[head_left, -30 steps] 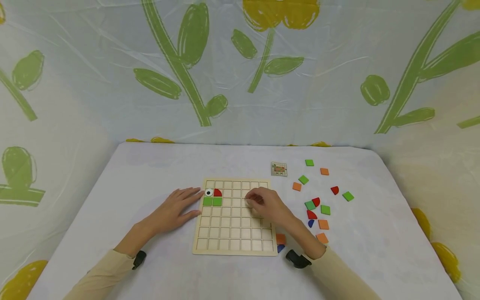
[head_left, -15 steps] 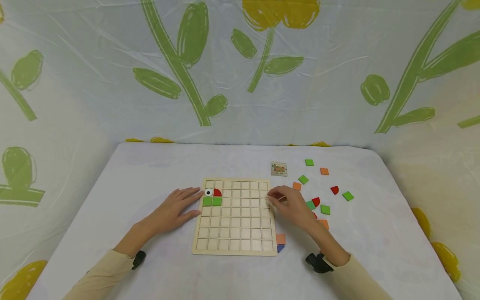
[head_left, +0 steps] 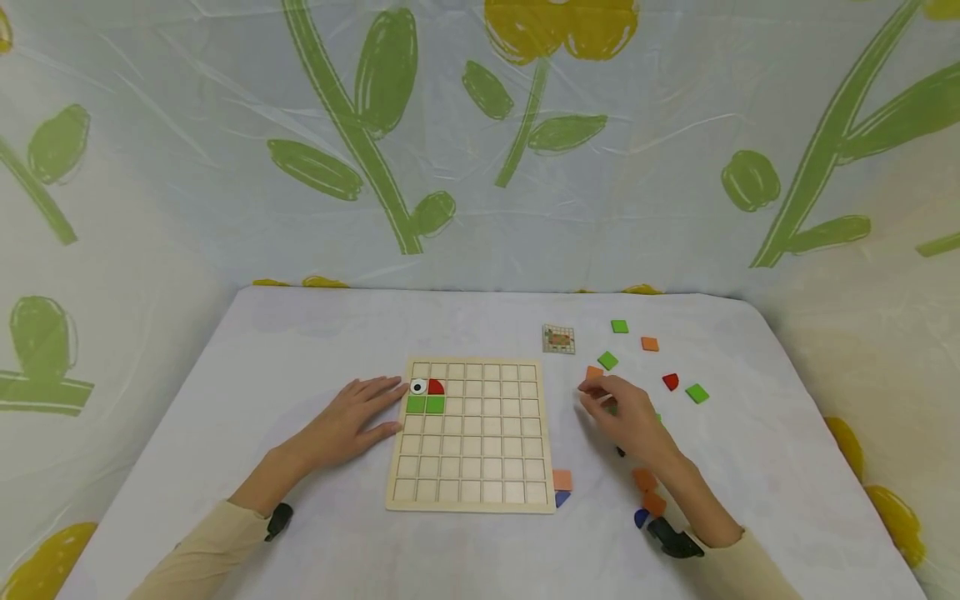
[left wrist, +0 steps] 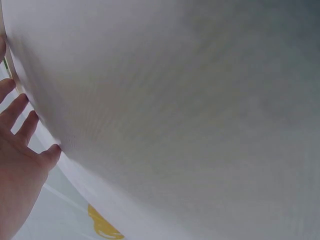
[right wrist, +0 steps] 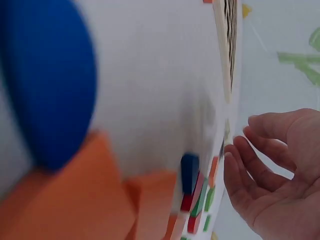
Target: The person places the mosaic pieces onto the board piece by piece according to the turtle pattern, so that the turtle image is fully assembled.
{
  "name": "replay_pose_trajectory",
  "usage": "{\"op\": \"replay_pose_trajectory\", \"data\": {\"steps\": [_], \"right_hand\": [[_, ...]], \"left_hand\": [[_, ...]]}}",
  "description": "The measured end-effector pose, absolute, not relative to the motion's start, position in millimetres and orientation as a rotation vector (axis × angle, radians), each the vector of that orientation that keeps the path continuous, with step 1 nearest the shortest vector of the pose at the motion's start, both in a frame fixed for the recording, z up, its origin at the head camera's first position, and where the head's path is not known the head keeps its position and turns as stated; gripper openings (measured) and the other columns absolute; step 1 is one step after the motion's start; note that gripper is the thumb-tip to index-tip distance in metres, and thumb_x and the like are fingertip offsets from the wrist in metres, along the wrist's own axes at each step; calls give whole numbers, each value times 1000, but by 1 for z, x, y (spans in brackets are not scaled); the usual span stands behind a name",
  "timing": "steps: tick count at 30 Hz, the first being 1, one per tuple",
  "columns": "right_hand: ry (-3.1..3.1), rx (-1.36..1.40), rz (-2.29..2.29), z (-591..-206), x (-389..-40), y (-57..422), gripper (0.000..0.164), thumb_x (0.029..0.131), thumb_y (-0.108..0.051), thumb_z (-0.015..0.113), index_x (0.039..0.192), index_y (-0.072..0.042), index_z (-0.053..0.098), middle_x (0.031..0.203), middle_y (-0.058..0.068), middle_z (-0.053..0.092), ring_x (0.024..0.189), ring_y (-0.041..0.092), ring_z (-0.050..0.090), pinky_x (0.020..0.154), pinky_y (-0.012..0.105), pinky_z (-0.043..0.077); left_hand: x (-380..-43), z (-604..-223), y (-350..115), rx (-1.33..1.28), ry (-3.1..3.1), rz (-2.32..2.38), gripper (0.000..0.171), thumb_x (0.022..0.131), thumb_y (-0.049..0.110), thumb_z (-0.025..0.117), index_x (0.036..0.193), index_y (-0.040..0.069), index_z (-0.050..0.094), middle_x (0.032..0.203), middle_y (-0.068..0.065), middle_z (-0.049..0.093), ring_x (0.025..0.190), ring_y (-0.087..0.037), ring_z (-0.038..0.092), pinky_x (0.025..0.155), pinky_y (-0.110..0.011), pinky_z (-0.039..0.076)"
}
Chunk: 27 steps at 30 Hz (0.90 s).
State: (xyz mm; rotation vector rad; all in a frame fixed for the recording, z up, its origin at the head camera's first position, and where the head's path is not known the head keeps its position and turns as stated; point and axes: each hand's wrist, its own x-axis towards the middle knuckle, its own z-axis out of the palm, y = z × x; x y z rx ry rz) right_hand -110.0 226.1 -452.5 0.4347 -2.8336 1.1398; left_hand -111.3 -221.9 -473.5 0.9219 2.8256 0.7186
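Note:
A wooden grid board (head_left: 480,450) lies on the white table. In its upper left cells sit a round eye tile (head_left: 417,387), a red quarter-circle tile (head_left: 436,387) and two green square tiles, one at the left (head_left: 416,405) and one beside it (head_left: 434,405). My left hand (head_left: 347,427) rests flat on the table, fingertips at the board's left edge. Right of the board, my right hand (head_left: 630,419) hovers near an orange square tile (head_left: 594,372), partly covering other tiles. In the right wrist view its fingers are loosely bent, with nothing between fingers and thumb.
A small pattern card (head_left: 558,339) lies beyond the board's upper right. Loose tiles spread rightward, including a green square (head_left: 697,393) and a red quarter-circle (head_left: 671,382). An orange tile (head_left: 562,480) and a blue piece (head_left: 562,498) lie against the board's right edge.
My right hand has moved right, from above the board to over the loose tiles. My left hand has stayed at the board's left edge.

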Motion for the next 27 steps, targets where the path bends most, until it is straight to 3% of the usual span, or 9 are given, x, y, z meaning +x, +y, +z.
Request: {"op": "replay_pose_trajectory", "data": {"steps": [9,17,19,25,27], "right_hand": [[-2942,298,1055,-450,-104,259,25,95,-6,74,120,-4,71,107,7,69,91,21,62,78,24,56],[-2974,373,1049,-451,-100,278,27,93,1,74,119,-2,72,108,8,69,91,22,64,77,19,55],[-2997,412,1039,-450,-100,281,27,93,2,72,120,-3,72,111,9,69,93,23,64,78,22,57],[-3075,543,975,-447,-104,288,32,92,2,73,124,-4,72,120,12,67,106,28,63,89,46,58],[-3100,557,968,-447,-105,289,35,92,2,74,126,-3,71,120,12,66,106,29,63,90,47,58]], "left_hand": [[-111,-474,-223,932,2833,713,64,100,33,69,155,9,47,157,-15,45,146,-39,39,118,-63,24],[-111,-475,-223,937,2834,724,64,100,32,69,155,8,47,157,-15,46,145,-38,40,117,-64,25],[-111,-475,-223,934,2832,726,64,100,32,69,155,8,47,157,-15,46,145,-38,40,117,-64,25],[-111,-475,-222,934,2829,722,64,100,32,69,155,7,47,157,-16,46,145,-39,39,117,-65,25],[-111,-475,-223,937,2831,720,64,100,32,69,155,7,47,157,-16,46,145,-39,39,117,-65,25]]}}
